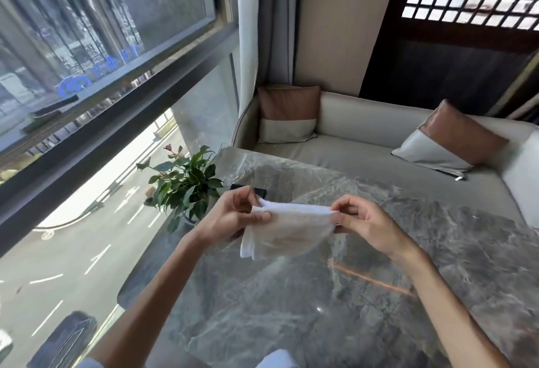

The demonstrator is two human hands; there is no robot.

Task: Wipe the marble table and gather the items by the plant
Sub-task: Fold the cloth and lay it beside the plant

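While both hands hold a white cloth [287, 227] in the air above the marble table [335, 303], no wiping is under way. The left hand [236, 216] pinches the cloth's upper left corner between thumb and fingers; the right hand [363, 221] pinches the upper right corner the same way, so the top edge is pulled straight and the rest hangs in a loose fold. The cloth does not touch the marble.

Taking the potted plant [183, 186] as the landmark: it stands at the table's window-side edge, green-leaved, with a small red sprig at its top. Just beside it, on the side away from the window, lies a dark flat object [259, 192], mostly hidden behind the left hand — what it is cannot be told. Beyond the plant, toward the sofa [350, 145], a clear glass or plastic piece [230, 169] stands at the table's far corner. The cloth hangs just past the plant, over the table's middle.

As for progress, the open stretch of marble nearer the person is bare and shiny, though whether it has been wiped cannot be judged. At least one or two items already sit close to the plant. My reading is that the cloth is being spread or refolded between strokes — the wiping may have a portion left, and any final tidying by the plant is not visibly complete.
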